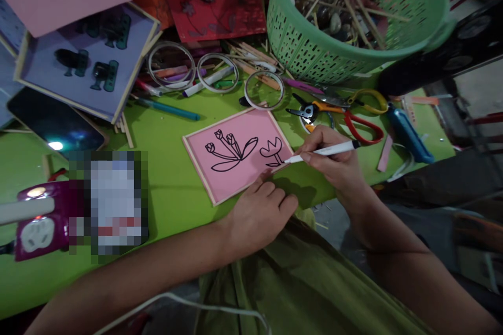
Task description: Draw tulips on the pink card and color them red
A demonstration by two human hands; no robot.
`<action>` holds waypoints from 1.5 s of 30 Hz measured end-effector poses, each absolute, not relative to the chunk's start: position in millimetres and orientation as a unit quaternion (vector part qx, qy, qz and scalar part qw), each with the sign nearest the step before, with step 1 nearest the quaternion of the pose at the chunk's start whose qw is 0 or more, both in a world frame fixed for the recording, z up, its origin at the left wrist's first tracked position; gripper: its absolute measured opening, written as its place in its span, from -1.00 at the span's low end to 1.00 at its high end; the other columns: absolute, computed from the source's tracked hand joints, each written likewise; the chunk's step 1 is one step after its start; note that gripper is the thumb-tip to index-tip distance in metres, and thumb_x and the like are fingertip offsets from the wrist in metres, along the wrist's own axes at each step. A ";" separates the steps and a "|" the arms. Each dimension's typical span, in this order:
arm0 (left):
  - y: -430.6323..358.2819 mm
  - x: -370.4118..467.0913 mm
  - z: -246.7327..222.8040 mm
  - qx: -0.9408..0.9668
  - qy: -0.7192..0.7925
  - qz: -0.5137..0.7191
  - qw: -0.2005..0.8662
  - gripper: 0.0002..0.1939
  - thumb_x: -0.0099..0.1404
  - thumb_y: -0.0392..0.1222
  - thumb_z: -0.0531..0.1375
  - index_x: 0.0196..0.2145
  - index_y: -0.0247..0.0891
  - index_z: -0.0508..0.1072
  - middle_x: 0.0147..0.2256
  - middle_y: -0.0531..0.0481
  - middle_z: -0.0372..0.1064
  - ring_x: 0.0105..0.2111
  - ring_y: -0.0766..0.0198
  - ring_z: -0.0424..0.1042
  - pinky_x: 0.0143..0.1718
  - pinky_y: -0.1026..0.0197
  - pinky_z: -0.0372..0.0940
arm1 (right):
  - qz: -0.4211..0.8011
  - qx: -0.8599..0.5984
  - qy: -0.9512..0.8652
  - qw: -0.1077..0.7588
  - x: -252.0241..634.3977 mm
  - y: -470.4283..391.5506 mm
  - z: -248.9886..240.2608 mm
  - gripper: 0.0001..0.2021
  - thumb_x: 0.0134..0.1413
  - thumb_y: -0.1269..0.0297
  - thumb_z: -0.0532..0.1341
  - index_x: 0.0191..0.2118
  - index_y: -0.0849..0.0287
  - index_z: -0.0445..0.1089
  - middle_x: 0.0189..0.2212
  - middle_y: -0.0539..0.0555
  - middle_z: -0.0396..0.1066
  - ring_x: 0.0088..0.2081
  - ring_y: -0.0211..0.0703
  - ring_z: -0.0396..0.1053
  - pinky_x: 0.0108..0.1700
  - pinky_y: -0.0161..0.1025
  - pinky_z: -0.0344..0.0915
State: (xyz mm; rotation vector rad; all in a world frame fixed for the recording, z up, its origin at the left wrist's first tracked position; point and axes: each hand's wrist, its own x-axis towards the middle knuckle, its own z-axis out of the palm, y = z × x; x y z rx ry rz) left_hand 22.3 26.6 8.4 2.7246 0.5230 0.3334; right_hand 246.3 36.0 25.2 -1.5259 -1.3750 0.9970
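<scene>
A pink card (236, 183) with a thin wooden frame lies tilted on the green table (165, 167). Black outlines of flowers and leaves show on it, a cluster at the centre and a single flower at the right. My right hand (332, 159) pinches a white marker (332, 151), whose tip touches the card's lower right part beside the single flower's stem. At the card's lower edge rests my left hand (263, 212), its index finger reaching onto the edge and the other fingers curled; nothing shows in its grip.
Tape rolls (264, 90), a teal marker (171, 108), red-handled scissors (363, 128) and pliers (308, 111) lie behind the card. A green basket (310, 47) holds sticks and stones. At left are a phone (55, 120), a purple power socket (43, 220) and a framed purple panel (86, 63).
</scene>
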 end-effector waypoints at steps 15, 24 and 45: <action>26.4 21.2 8.1 0.960 0.189 0.125 0.164 -0.96 0.46 -0.31 0.20 -0.17 -0.23 0.44 -0.40 0.04 0.42 -0.29 0.12 0.40 0.04 0.01 0.38 | 0.390 -0.596 -0.569 0.412 245.4 35.6 25.9 -0.80 0.15 0.26 0.37 -0.42 -0.01 0.35 -0.53 -0.02 0.28 -0.50 -0.10 0.18 -0.43 -0.10 0.07; 27.1 21.4 10.2 0.960 0.185 0.129 0.165 -0.96 0.45 -0.32 0.21 -0.16 -0.24 0.43 -0.39 0.04 0.41 -0.29 0.13 0.40 0.04 0.03 0.37 | 0.364 -0.594 -0.582 0.418 245.8 35.7 23.9 -0.81 0.15 0.30 0.37 -0.43 0.01 0.36 -0.53 -0.04 0.32 -0.50 -0.14 0.18 -0.45 -0.13 0.07; 26.2 21.7 7.0 0.958 0.192 0.153 0.147 -0.96 0.45 -0.32 0.20 -0.15 -0.24 0.41 -0.41 0.04 0.40 -0.32 0.12 0.38 -0.10 0.06 0.39 | 0.259 -0.598 -0.599 0.465 243.3 41.1 25.0 -0.75 0.14 0.41 0.35 -0.48 0.01 0.33 -0.56 -0.07 0.23 -0.54 -0.19 0.14 -0.49 -0.14 0.03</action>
